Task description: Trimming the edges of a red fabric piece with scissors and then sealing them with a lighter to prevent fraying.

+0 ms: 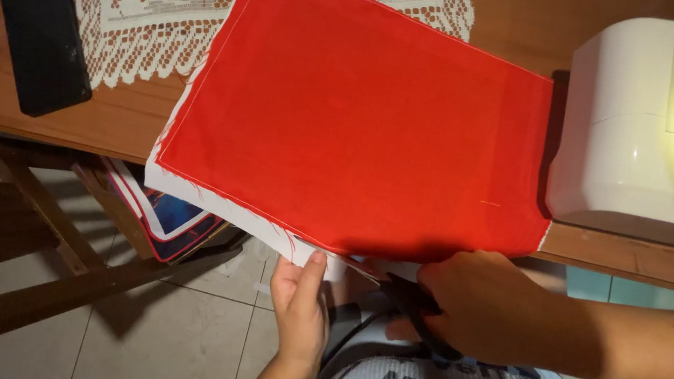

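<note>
Wooden tabletop (124, 118) overhung at near edge by red fabric panel (359, 126), white layer beneath. Fabric judged light, limp, fray-prone; best held at stitched edge. Left hand (300, 304) pinched on lower edge, thumb on top. Right hand (477, 303) closed around black scissors (413, 298), blades probably at hem, partly hidden.

Home sewing corner. Indicated by white sewing machine (644, 119) with lit work lamp on wooden table (116, 117), lace doily (149, 19), red fabric (359, 118), wooden chair (25, 227), tiled floor (170, 329).
</note>
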